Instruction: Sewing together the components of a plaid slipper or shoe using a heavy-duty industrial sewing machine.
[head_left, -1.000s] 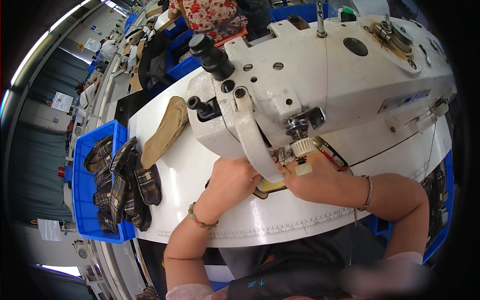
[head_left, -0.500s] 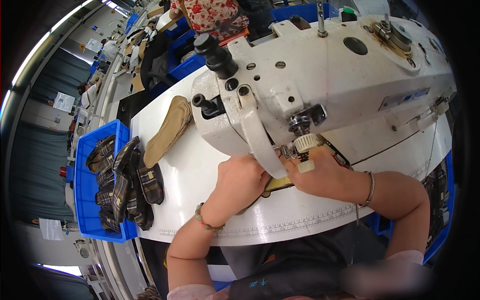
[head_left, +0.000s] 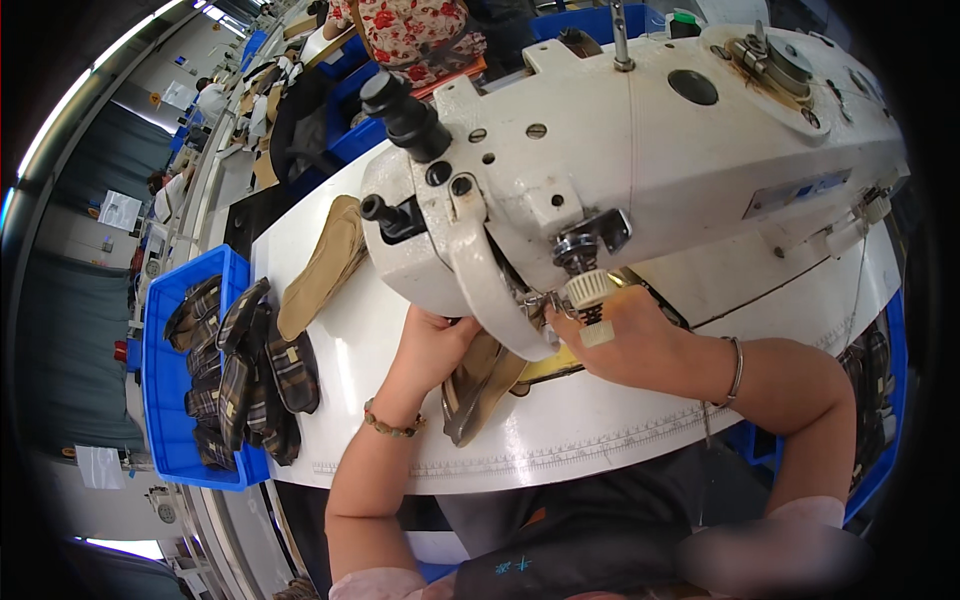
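A tan-lined cloth shoe (head_left: pixel 482 388) with a darker outer side lies under the sewing machine's (head_left: pixel 650 150) head, its near end reaching toward the table edge. My left hand (head_left: pixel 428 345) is closed on the shoe's left side, thumb and fingers gripping its edge. On the other side of the needle area, my right hand (head_left: pixel 640 340) is closed with its fingertips close to the needle. The machine's white tension knob (head_left: pixel 590 290) and spring partly cover these fingers, so what they pinch is hidden. A yellow plate (head_left: pixel 550 366) shows beneath, between the hands.
Stacked tan insoles (head_left: pixel 322 270) lie left of the machine head on the white table (head_left: pixel 400 470). A blue bin (head_left: pixel 160 400) at the left holds several plaid shoes (head_left: pixel 255 375), some resting over its rim. More shoes sit in a bin (head_left: pixel 880 400) at the right. Another person (head_left: pixel 420 35) is beyond the machine.
My left hand has moved left and slightly away from me, exposing more of the shoe, now turned out toward the near edge. My right hand stays by the needle. The whole view has shifted slightly.
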